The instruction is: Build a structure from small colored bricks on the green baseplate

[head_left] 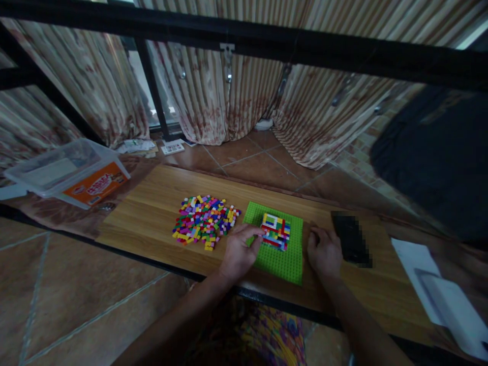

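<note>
A green studded baseplate (282, 269) lies on the wooden tabletop. On its upper middle stands a low, many-coloured block of toy bricks (275, 231), with a white rectangular outline on top. My left hand (241, 250) reaches over the baseplate's left edge, thumb and forefinger pinched together against the block's left side. What sits between those fingertips, if anything, is too small to make out. Just right of the baseplate, my right hand (325, 252) rests on the wood with its fingers curled in, and nothing shows in it. A spread-out pile of loose bricks (206, 221) lies left of my left hand.
A black, partly pixelated flat object (351, 239) lies beside my right hand. White papers (438, 290) are at the right end. A clear plastic tub (68, 170) with an orange label stands at far left. A black rail (244, 38) crosses before striped curtains (198, 96).
</note>
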### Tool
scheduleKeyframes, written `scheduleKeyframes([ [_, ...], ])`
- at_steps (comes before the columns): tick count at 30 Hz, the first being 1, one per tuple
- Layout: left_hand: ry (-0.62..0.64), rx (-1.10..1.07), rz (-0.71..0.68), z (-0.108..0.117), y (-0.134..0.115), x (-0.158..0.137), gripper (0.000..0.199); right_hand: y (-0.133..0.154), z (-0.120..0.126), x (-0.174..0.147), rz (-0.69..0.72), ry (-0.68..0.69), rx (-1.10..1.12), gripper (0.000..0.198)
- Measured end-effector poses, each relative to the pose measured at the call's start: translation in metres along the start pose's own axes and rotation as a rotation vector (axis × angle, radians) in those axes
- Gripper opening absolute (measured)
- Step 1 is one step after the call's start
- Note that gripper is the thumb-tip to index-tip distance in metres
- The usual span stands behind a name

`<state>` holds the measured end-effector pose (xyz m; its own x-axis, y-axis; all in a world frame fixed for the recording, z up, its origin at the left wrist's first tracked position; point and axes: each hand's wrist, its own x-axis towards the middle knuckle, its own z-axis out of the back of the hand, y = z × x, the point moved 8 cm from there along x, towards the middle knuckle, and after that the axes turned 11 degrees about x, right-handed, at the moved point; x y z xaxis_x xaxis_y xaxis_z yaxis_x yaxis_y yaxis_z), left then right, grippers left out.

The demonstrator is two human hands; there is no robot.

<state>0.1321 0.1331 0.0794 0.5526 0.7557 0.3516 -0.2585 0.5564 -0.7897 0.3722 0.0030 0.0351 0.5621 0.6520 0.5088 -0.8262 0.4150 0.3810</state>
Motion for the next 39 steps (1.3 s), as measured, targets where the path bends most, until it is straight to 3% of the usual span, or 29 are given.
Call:
scheduleKeyframes([
  [10,0.004,0.220,-0.250,-0.017,-0.016,0.002,0.011,0.001,0.001,0.000,-0.001,-0.009,0.011,0.029],
  [23,0.023,0.331,-0.371,-0.019,-0.016,0.002,0.017,0.002,0.002,0.000,-0.004,-0.011,-0.008,0.030],
  [39,0.030,0.149,-0.189,-0.011,-0.002,0.003,0.017,0.000,0.002,0.000,-0.026,0.004,0.022,0.030],
])
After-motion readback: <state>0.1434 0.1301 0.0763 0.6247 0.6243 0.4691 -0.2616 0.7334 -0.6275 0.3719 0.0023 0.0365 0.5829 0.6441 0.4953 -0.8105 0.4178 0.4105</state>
